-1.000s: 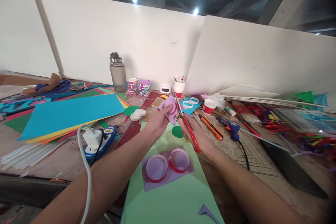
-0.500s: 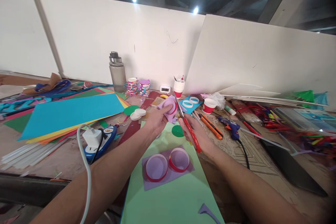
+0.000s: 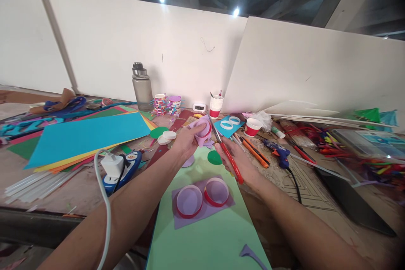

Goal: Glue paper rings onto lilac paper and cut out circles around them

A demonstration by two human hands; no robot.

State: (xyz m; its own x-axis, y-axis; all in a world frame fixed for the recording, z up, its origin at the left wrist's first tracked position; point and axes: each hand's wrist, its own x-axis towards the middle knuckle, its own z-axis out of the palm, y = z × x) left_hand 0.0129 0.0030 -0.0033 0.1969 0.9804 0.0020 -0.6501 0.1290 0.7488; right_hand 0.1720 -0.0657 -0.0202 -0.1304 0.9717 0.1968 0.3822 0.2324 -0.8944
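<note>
My left hand (image 3: 186,141) holds a piece of lilac paper with a red ring (image 3: 203,130) glued on it, lifted above the table. My right hand (image 3: 236,161) grips red-handled scissors (image 3: 227,152), whose blades point up at the right edge of that lilac piece. Below my hands a light green sheet (image 3: 205,228) lies on the table. On it rests a lilac sheet (image 3: 202,197) with two red-and-white rings. A lilac scrap (image 3: 189,161) hangs or lies just under my left hand.
A stack of coloured paper sheets (image 3: 85,137) lies left, with a power strip and charger (image 3: 118,166) beside it. A grey bottle (image 3: 142,87), paper cups (image 3: 216,106), orange cutters (image 3: 255,154) and a blue glue gun (image 3: 280,154) sit behind and right.
My left hand has turned the lilac piece slightly, and a lilac scrap now shows below it. The scissors have stayed at the piece's right edge.
</note>
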